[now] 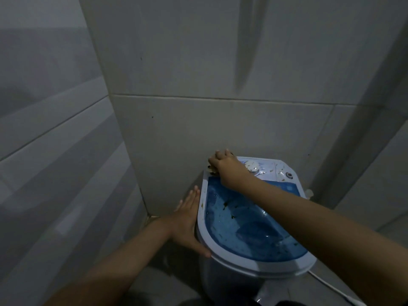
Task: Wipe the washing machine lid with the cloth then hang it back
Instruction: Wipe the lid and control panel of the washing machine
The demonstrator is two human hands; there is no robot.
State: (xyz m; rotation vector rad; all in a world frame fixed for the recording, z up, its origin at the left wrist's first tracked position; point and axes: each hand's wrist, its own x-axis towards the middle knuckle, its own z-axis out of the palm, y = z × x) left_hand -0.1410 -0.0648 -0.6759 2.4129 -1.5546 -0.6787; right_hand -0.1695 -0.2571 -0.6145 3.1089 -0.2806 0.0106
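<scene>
A small white washing machine stands in a tiled corner, its blue see-through lid point(242, 230) speckled with dark bits of dirt. My right hand point(227, 168) is at the lid's far left corner, fingers curled over a small patterned cloth point(210, 170) of which only a scrap shows under the knuckles. My left hand point(187, 224) lies flat and open against the machine's left rim, fingers pointing away from me, holding nothing.
A white dial point(252, 166) and a control panel with debris sit at the machine's back. Tiled walls close in behind and at the left. A white cable point(326, 283) runs across the floor at the lower right.
</scene>
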